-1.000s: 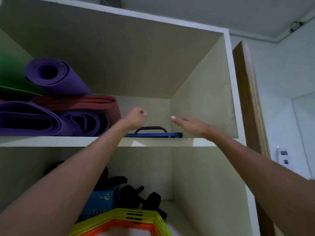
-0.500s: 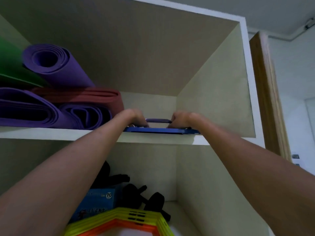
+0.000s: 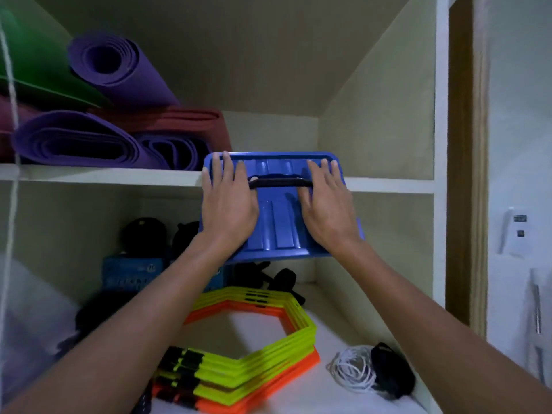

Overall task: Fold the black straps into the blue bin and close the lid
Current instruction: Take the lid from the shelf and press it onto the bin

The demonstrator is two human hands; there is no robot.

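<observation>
The left hand (image 3: 228, 204) and right hand (image 3: 327, 210) grip the blue lid (image 3: 277, 222), fingers flat on top and thumbs hooked at its black handle (image 3: 280, 183). The lid is tilted, in front of the shelf (image 3: 104, 174) that holds rolled mats (image 3: 89, 138).

Storage cupboard for exercise gear, domestic-looking interior. Evidence: built-in cream shelves (image 3: 104, 174); rolled purple mats (image 3: 119, 70), folded red mat (image 3: 185, 121); stacked yellow-orange hexagon agility rings (image 3: 268, 366); coiled white cord (image 3: 354, 370); wooden door frame (image 3: 466, 174) alongside.
</observation>
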